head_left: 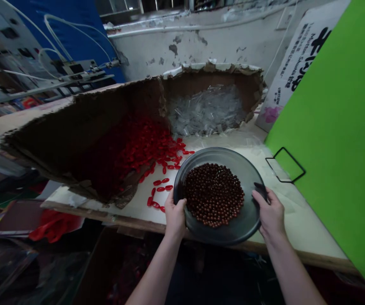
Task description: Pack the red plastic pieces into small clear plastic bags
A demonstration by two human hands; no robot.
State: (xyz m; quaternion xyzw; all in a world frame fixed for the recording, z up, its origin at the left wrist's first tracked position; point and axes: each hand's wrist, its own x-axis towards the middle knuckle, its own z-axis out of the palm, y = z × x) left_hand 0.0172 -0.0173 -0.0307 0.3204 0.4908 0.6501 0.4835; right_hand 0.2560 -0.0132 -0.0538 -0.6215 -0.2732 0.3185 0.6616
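A round grey bowl (249, 216) is held level above the front edge of the table by both hands. Inside it lies a heap of small shiny dark-brown beads (214, 195). My left hand (175, 214) grips the bowl's left rim, its thumb over the edge. On the opposite side my right hand (270, 209) clasps the rim, with the thumb on the inside by a small black piece (260, 186). The fingers of both hands under the bowl are hidden.
Red plastic pieces (147, 144) spill from an open cardboard box (42, 123) onto the table (309, 228). Behind, another box section holds clear plastic pieces (208, 110). A bright green panel (338, 140) with a black wire frame (286, 165) stands right. Machinery with tubes (77, 70) is at left.
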